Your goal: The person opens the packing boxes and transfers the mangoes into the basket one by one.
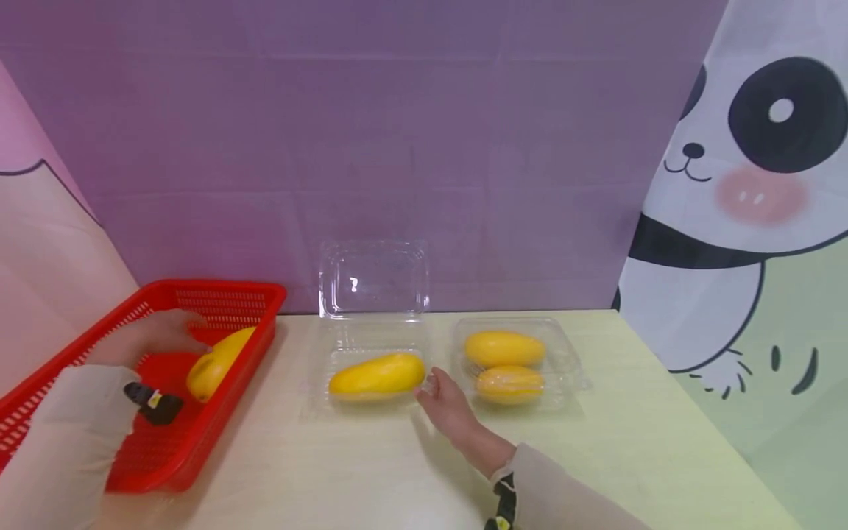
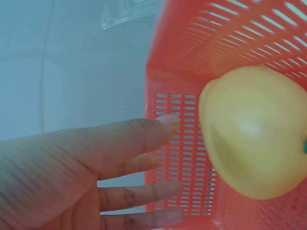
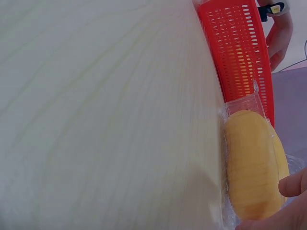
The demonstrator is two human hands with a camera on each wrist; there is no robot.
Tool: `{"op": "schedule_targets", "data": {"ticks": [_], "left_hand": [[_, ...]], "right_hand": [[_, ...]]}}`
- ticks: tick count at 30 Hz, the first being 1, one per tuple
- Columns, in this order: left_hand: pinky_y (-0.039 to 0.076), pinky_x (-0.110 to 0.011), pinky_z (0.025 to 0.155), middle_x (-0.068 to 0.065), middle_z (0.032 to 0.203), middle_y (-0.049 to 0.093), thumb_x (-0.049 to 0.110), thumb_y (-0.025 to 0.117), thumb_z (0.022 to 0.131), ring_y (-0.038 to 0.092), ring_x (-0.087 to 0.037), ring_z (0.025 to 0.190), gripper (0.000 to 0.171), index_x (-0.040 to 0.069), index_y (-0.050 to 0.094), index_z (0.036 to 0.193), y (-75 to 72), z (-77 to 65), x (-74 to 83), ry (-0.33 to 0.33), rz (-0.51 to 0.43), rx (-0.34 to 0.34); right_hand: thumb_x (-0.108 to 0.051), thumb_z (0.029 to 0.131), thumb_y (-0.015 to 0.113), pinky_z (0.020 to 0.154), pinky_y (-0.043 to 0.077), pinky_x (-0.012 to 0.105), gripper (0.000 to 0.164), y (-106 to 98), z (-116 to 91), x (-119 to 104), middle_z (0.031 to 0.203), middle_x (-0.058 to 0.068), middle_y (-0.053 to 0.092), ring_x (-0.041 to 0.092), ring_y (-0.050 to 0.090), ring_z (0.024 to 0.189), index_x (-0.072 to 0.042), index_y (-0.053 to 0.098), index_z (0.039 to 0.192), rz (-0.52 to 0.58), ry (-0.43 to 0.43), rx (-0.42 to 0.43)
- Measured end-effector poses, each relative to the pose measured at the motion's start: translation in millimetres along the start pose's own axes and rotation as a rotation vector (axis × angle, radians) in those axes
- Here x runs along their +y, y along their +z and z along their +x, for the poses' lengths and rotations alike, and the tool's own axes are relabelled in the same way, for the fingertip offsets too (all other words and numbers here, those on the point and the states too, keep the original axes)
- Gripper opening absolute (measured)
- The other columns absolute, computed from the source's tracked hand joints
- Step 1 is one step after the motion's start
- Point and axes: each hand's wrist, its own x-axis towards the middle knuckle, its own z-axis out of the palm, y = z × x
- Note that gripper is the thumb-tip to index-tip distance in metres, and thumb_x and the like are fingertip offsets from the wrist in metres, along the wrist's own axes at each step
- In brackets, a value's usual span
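Observation:
My left hand (image 1: 165, 335) reaches into the red basket (image 1: 278, 294), just beside a yellow mango-like fruit (image 1: 221, 364). In the left wrist view, its fingers are extended and apart from the fruit (image 2: 259, 132); a green bit shows at the fruit's side. At the table's middle, an open clear plastic clamshell box (image 1: 374, 316) holds an elongated yellow fruit (image 1: 377, 377), its lid standing raised behind. My right hand (image 1: 453, 412) pinches the box's right edge with thumb and finger. Only fingertips (image 3: 295, 184) of it show beside the fruit (image 3: 252, 163) in the right wrist view.
To the right of my right hand, a second clear box (image 1: 563, 361) sits with its lid down over two yellow fruits (image 1: 505, 349). A purple cloth (image 1: 411, 147) hangs behind the pale table (image 1: 318, 471). A panda drawing (image 1: 755, 162) covers the right-hand side.

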Motion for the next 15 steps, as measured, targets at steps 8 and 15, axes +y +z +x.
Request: {"op": "schedule_targets", "data": {"ticks": [8,15], "left_hand": [[0.047,-0.061,0.082,-0.037,0.124,0.046,0.036,0.073,0.078,0.047,-0.048,0.104,0.076,-0.013,0.044,0.128,-8.2,-5.2,3.9,0.089,-0.007,0.119],[0.049,-0.058,0.079,-0.037,0.117,0.052,0.026,0.070,0.082,0.052,-0.046,0.098,0.062,-0.016,0.048,0.122,-13.2,-7.0,17.4,0.138,0.054,0.192]], "right_hand": [[-0.015,0.092,0.057,0.104,0.034,0.054,0.061,0.8,0.3,0.8,0.137,0.033,0.040,0.045,0.041,0.125,0.013,0.030,0.138,-0.017,-0.005,0.009],[-0.015,0.092,0.057,0.104,0.034,0.054,0.060,0.1,-0.6,0.4,0.136,0.034,0.041,0.046,0.042,0.124,0.014,0.031,0.137,-0.018,-0.023,0.013]]}}
